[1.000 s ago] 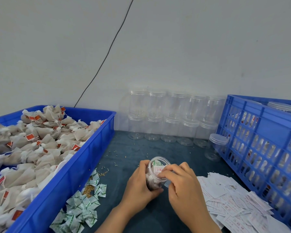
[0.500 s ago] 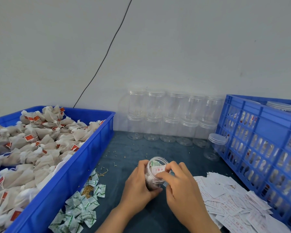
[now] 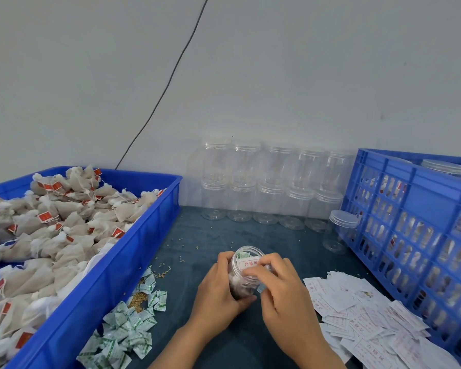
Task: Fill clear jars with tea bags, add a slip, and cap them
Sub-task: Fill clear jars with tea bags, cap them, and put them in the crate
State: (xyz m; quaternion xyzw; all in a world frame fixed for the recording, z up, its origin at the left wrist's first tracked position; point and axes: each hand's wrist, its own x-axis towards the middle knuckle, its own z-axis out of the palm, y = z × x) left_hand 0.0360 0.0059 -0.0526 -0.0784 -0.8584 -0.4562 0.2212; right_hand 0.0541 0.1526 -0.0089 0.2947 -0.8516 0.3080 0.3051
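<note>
The left hand (image 3: 218, 291) grips the jar (image 3: 244, 272) from its left side, fingers curled round the wall, thumb near the rim. The jar is tilted, mouth facing up and toward the camera, above the dark mat (image 3: 197, 243) at centre. Tea bags (image 3: 237, 287) fill its lower part. A slip (image 3: 250, 263) with red print lies in the mouth, beside a small green-printed sachet (image 3: 243, 254).

The right hand (image 3: 282, 294) is at the jar's right side. Its fingers (image 3: 266, 262) are curled over the rim and pinch the slip at the mouth. A clear cap-like edge shows under this hand; whether the hand holds a cap cannot be told.

To the left stands a blue tray (image 3: 133, 251) heaped with tea bags carrying red tags. Just beside its near right wall lies a pile of green-and-white sachets (image 3: 125, 328), with loose grain (image 3: 139, 299) scattered among them. To the right of the hands lies a loose heap of slips (image 3: 362, 318) on the mat. A blue crate (image 3: 415, 209) stands at the far right; capped jars show inside it through the slotted wall. One capped empty jar (image 3: 339, 231) stands just beside the crate. Two stacked rows of empty capped jars (image 3: 269, 182) line the wall (image 3: 277, 75) at the back. A black cable (image 3: 168, 83) runs down the wall behind the tray.
</note>
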